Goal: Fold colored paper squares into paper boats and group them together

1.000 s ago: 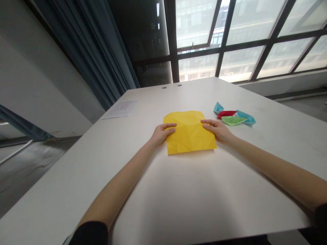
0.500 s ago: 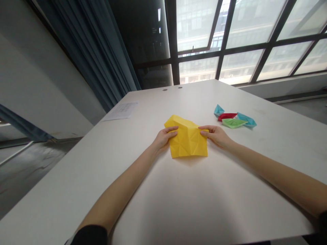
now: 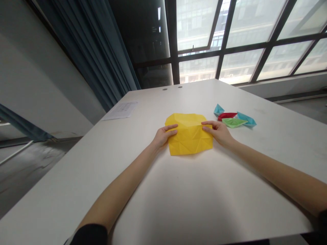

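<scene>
A creased sheet of yellow origami paper (image 3: 189, 139) is spread out between my two hands, just above or against the white table. My left hand (image 3: 163, 136) pinches its left edge, thumb below and fingers above. At the right edge, my right hand (image 3: 218, 132) grips the sheet the same way. A bend runs across the sheet between the two grips, and several fold lines mark its lower half. Whether the lower edge touches the table I cannot tell.
Folded paper pieces lie on the white table (image 3: 143, 190) to the right: a red one (image 3: 227, 116), a green one (image 3: 233, 123) and two blue ones (image 3: 246, 119). A printed sheet (image 3: 122, 110) rests near the left edge. Windows stand beyond.
The yellow paper has been pulled wider and flatter, and its middle ridge has smoothed out. My right hand has shifted slightly right; my left hand stays almost in place.
</scene>
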{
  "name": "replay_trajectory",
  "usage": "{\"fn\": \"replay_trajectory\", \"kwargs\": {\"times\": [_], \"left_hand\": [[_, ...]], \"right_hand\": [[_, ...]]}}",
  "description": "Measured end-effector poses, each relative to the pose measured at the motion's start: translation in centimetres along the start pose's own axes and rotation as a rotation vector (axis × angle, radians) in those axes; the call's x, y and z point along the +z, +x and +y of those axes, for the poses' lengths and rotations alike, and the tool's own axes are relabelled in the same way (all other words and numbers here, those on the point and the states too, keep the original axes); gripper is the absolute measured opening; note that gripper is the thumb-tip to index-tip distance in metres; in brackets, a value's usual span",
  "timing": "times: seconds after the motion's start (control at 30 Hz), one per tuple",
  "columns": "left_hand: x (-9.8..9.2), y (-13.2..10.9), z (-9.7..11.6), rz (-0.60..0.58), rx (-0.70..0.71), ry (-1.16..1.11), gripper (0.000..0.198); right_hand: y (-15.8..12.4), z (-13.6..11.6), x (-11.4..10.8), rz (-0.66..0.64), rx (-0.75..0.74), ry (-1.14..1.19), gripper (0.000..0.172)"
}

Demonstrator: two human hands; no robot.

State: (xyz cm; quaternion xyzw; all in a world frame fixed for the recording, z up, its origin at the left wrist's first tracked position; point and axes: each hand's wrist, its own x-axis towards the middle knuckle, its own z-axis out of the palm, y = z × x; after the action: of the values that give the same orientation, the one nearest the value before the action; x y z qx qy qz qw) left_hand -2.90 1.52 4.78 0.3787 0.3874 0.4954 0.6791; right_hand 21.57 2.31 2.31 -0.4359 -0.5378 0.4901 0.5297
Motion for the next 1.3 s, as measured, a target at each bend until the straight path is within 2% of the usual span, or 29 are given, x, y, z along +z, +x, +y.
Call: {"fn": "replay_trajectory", "kwargs": {"times": [0.17, 0.27, 0.37, 0.5, 0.63, 0.8, 1.03, 1.17, 1.3], "left_hand": [[-0.8, 0.6, 0.0, 0.035, 0.046, 0.161, 0.043], [-1.2, 0.9, 0.0, 0.074, 0.143, 0.297, 0.041], [-1.5, 1.1, -0.2, 0.128, 0.246, 0.435, 0.035], [-1.5, 1.2, -0.5, 0.142, 0.253, 0.436, 0.034], [-1.1, 1.0, -0.6, 0.123, 0.163, 0.273, 0.035], [-0.5, 0.7, -0.4, 0.091, 0.067, 0.136, 0.035], [-0.2, 0.7, -0.4, 0.081, 0.062, 0.089, 0.032], [-0.5, 0.9, -0.4, 0.081, 0.076, 0.138, 0.031], [-1.0, 0.8, -0.2, 0.088, 0.071, 0.207, 0.038]], "right_hand": [[0.1, -0.1, -0.6, 0.064, -0.133, -0.319, 0.038], [0.1, -0.3, -0.7, 0.103, -0.188, -0.494, 0.037], [0.1, -0.4, -0.5, 0.111, -0.196, -0.537, 0.035], [0.0, -0.4, -0.1, 0.087, -0.107, -0.363, 0.036], [-0.1, 0.0, 0.2, 0.026, 0.003, -0.082, 0.033], [-0.1, 0.4, 0.5, -0.018, 0.074, 0.078, 0.030], [-0.1, 0.6, 0.9, -0.050, 0.084, 0.149, 0.030], [0.1, 0.7, 0.6, -0.032, 0.089, 0.133, 0.032], [0.3, 1.1, 0.0, -0.065, 0.126, 0.147, 0.038]]}}
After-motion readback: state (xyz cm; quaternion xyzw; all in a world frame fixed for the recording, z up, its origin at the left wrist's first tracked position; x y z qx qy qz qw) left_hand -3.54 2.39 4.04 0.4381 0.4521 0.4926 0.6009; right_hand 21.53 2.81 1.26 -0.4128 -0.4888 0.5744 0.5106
